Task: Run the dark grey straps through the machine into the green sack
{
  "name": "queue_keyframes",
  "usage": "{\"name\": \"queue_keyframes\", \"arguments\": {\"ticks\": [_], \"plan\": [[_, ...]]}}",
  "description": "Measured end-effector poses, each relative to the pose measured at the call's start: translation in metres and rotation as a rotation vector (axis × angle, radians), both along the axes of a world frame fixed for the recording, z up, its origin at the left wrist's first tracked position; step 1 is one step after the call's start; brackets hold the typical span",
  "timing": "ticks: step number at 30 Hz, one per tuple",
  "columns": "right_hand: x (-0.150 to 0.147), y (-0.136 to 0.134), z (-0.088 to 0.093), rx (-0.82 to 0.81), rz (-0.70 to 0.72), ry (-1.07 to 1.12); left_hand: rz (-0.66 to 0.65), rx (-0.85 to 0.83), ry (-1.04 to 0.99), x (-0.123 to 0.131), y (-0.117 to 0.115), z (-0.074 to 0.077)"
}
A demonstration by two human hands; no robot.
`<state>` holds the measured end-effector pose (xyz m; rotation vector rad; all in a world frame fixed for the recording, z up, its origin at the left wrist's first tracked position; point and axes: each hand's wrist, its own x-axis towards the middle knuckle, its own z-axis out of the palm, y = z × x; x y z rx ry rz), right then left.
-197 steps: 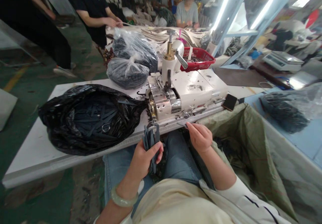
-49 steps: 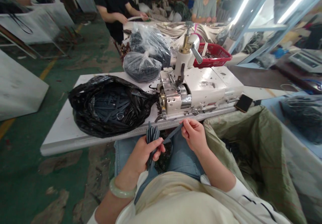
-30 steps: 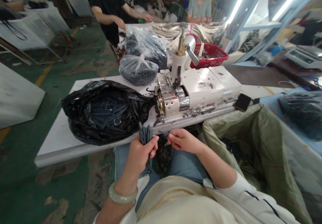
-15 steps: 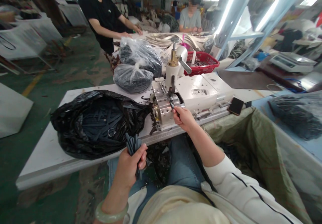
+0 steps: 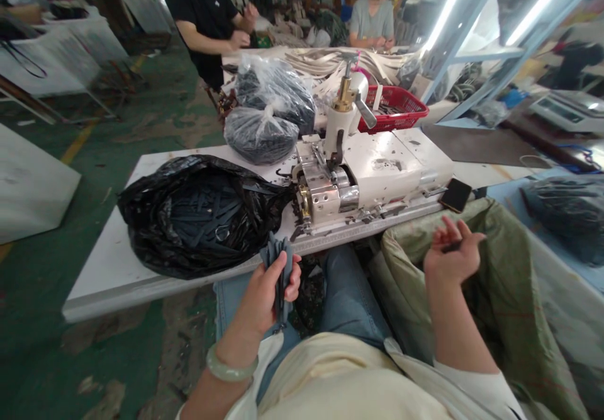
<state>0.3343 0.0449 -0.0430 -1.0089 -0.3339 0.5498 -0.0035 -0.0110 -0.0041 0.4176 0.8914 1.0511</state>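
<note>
My left hand (image 5: 278,281) is closed around a bundle of blue-grey strips (image 5: 277,253), held upright in front of the table edge. My right hand (image 5: 453,253) is over the green woven sack (image 5: 504,244), palm turned up and fingers apart. A small dark piece (image 5: 452,245) shows against its fingers; whether it is loose or touching them I cannot tell. Between the hands stands a cream bench machine (image 5: 396,162) with a metal roller and a brass-collared post. On the table, left of it, an open black plastic bag (image 5: 141,231) holds many similar strips.
Two clear bags of dark pieces (image 5: 264,133) sit behind the machine, near a red basket (image 5: 396,118). A phone (image 5: 455,194) lies at the table's right end. Two people work across the table, one in a black shirt (image 5: 202,4), one in a grey shirt (image 5: 372,24).
My right hand has left the machine's roller and swung right over the sack, its fingers spreading. My left hand still holds the bundle. The view has shifted slightly.
</note>
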Motion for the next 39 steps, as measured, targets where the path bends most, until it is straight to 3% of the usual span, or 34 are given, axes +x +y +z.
{"name": "queue_keyframes", "arguments": {"ticks": [3,6,8,11,14,16,21,23,29,35,37,39], "plan": [[0.024,-0.042,-0.028,-0.307,0.135,0.234,-0.061,-0.036,-0.066,0.007,0.001,0.000],[-0.018,-0.064,-0.033,-0.509,0.323,0.167,-0.101,-0.022,0.007,0.019,0.000,-0.001],[-0.066,-0.065,-0.021,-0.441,0.506,-0.041,-0.108,0.007,0.097,0.027,-0.002,-0.002],[-0.130,-0.056,0.009,-0.302,0.907,-0.346,-0.144,0.058,0.233,0.035,-0.007,-0.003],[-0.164,-0.047,0.028,-0.287,1.214,-0.462,-0.155,0.078,0.336,0.034,-0.012,-0.003],[-0.172,-0.043,0.029,-0.297,1.217,-0.458,-0.147,0.059,0.347,0.026,-0.016,-0.001],[-0.165,-0.041,0.020,-0.176,0.945,-0.328,-0.142,-0.005,0.205,0.003,-0.022,0.003],[-0.157,-0.041,0.019,-0.106,0.907,-0.329,-0.123,-0.030,0.145,-0.002,-0.022,0.003],[-0.133,-0.050,0.016,-0.024,1.031,-0.381,0.027,0.102,0.217,0.001,-0.017,0.004],[-0.129,-0.055,0.001,-0.049,1.029,-0.371,0.108,0.155,0.313,0.003,-0.015,0.005],[-0.129,-0.053,0.001,-0.055,1.033,-0.456,0.124,0.152,0.333,0.003,-0.015,0.005],[-0.130,-0.050,0.005,-0.014,1.034,-0.690,0.131,0.156,0.361,0.003,-0.015,0.005]]}}
